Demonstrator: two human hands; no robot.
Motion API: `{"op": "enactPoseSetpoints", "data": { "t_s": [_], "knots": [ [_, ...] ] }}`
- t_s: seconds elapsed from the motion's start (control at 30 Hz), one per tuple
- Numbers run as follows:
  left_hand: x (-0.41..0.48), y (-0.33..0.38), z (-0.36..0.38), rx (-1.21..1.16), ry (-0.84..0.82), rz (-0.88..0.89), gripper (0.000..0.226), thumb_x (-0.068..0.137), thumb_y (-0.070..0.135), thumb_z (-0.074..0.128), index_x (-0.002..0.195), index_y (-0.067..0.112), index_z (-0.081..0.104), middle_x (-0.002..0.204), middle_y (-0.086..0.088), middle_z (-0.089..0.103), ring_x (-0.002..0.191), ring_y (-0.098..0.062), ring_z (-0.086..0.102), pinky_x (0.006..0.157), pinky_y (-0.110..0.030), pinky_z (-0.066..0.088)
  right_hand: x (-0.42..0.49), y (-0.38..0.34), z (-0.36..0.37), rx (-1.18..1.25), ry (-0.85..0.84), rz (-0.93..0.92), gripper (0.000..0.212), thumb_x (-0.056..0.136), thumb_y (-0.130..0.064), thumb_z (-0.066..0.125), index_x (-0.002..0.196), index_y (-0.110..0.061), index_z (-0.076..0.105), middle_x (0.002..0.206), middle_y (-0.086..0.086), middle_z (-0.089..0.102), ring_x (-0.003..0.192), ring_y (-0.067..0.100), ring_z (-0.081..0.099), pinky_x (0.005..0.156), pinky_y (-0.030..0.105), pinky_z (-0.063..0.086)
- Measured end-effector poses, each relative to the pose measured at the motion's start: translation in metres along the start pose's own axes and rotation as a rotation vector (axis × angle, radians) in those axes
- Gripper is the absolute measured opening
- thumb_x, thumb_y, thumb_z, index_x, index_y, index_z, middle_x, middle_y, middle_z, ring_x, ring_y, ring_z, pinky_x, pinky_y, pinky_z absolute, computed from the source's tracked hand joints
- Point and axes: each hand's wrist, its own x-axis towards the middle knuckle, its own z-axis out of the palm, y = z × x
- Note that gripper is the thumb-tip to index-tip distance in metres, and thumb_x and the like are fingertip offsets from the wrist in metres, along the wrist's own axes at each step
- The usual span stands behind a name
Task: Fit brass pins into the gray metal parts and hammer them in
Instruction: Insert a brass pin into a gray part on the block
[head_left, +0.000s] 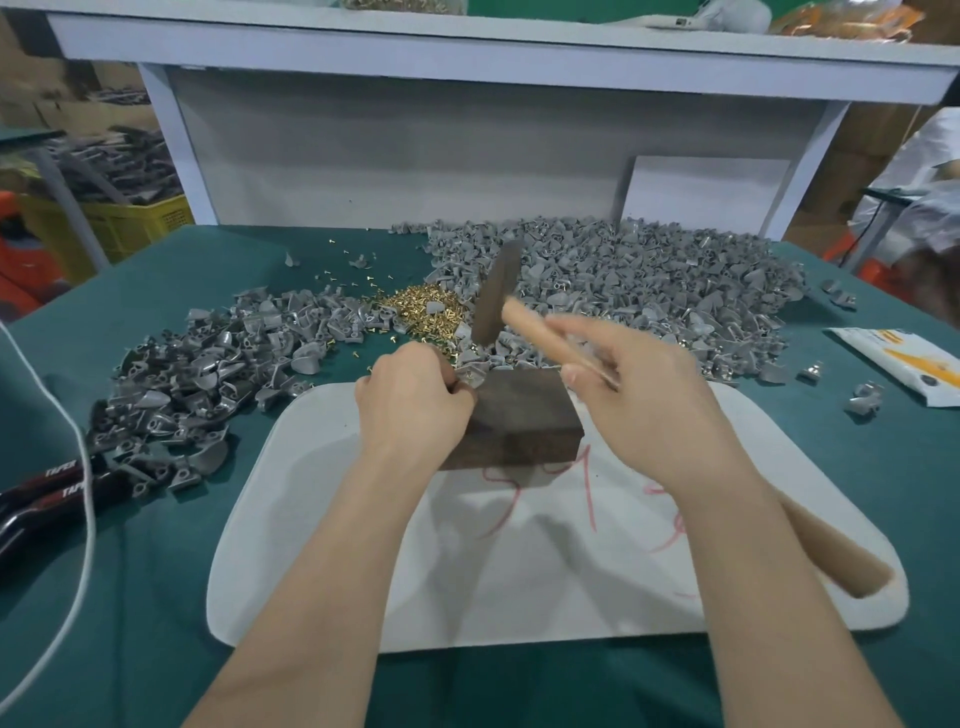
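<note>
Midway, seemingly: left hand (415, 395) pinches a gray part (470, 375) on dark block (519, 421); right hand (639, 395) grips raised hammer (496, 291). Big gray heap (623, 275) and brass pins (421, 306) likely unfinished.

Teal cloth (171, 571) — gold pins (415, 306), gray parts (649, 280), dark block (519, 421)

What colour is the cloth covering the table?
The cloth is dark teal green; the head view shows it.
</note>
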Motion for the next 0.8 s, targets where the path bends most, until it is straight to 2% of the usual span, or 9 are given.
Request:
{"op": "enactPoseSetpoints", "data": {
  "t_s": [0.1,0.17,0.27,0.33,0.47,0.57,0.67,0.73,0.8],
  "knots": [
    [-0.001,0.001,0.0,-0.018,-0.001,0.005,0.01,0.082,0.017,0.061,0.078,0.01,0.067,0.088,-0.006,0.068,0.092,-0.031,0.059,0.086,-0.04,0.047,0.013,0.014,0.008,0.076,0.161,0.091,0.04,0.093,-0.022,0.052,0.131,-0.037,0.051,0.112,0.0,0.066,0.1,0.023,0.058,0.081,0.026,0.04],
    [-0.002,0.003,0.0,-0.045,-0.015,0.018,0.01,0.084,0.018,0.062,0.074,0.016,0.064,0.088,-0.002,0.067,0.094,-0.028,0.06,0.089,-0.041,0.047,0.018,0.03,0.015,0.118,0.124,0.205,0.039,0.092,-0.021,0.053,0.131,-0.029,0.052,0.111,0.004,0.065,0.089,0.024,0.059,0.076,0.028,0.042],
    [-0.003,0.006,-0.001,-0.112,-0.043,0.045,0.017,0.086,0.02,0.064,0.073,0.026,0.057,0.087,0.003,0.066,0.097,-0.024,0.062,0.094,-0.042,0.045,0.017,0.051,0.025,0.363,-0.035,0.434,0.033,0.09,-0.023,0.058,0.123,-0.029,0.057,0.079,0.002,0.058,0.05,0.016,0.047,0.044,0.024,0.038],
    [-0.004,0.007,-0.001,-0.121,-0.066,0.068,0.022,0.087,0.022,0.065,0.07,0.031,0.053,0.087,0.007,0.064,0.099,-0.022,0.062,0.096,-0.041,0.044,0.017,0.059,0.03,0.33,-0.069,0.479,0.024,0.088,-0.031,0.059,0.112,-0.033,0.062,0.064,-0.003,0.053,0.046,0.014,0.042,0.043,0.021,0.032],
    [-0.005,0.008,-0.001,-0.112,-0.098,0.09,0.031,0.087,0.024,0.065,0.065,0.035,0.049,0.087,0.01,0.063,0.102,-0.019,0.062,0.099,-0.041,0.041,0.019,0.058,0.032,0.061,-0.088,0.372,0.025,0.086,-0.045,0.059,0.106,-0.032,0.068,0.085,-0.002,0.067,0.073,0.016,0.057,0.054,0.024,0.037],
    [-0.004,0.007,0.001,-0.106,-0.1,0.115,0.021,0.087,0.026,0.065,0.071,0.034,0.055,0.095,0.01,0.067,0.104,-0.018,0.06,0.098,-0.041,0.04,0.02,0.052,0.031,-0.036,0.003,0.278,0.032,0.087,-0.047,0.059,0.109,-0.027,0.068,0.093,0.001,0.063,0.084,0.019,0.057,0.068,0.027,0.04],
    [-0.003,0.007,0.004,-0.081,-0.088,0.136,0.015,0.087,0.028,0.064,0.076,0.034,0.056,0.1,0.009,0.067,0.107,-0.019,0.058,0.097,-0.038,0.039,0.024,0.033,0.034,0.099,0.102,0.074,0.026,0.086,-0.038,0.063,0.109,-0.027,0.069,0.092,-0.005,0.061,0.082,0.004,0.055,0.079,0.023,0.044],
    [-0.002,0.006,0.005,-0.078,-0.07,0.145,0.015,0.087,0.029,0.064,0.076,0.034,0.055,0.101,0.008,0.067,0.109,-0.02,0.057,0.094,-0.036,0.038,0.026,0.018,0.038,0.182,0.03,-0.013,0.019,0.084,-0.03,0.067,0.103,-0.027,0.07,0.084,-0.011,0.062,0.071,-0.005,0.051,0.072,0.014,0.04],
    [-0.002,0.005,0.007,-0.067,-0.054,0.144,0.013,0.087,0.029,0.063,0.078,0.034,0.056,0.102,0.008,0.066,0.109,-0.021,0.055,0.092,-0.035,0.035,0.028,0.009,0.043,0.178,-0.021,-0.024,0.012,0.084,-0.025,0.067,0.095,-0.026,0.071,0.08,-0.01,0.064,0.071,-0.001,0.055,0.074,0.019,0.044]
  ]
}}
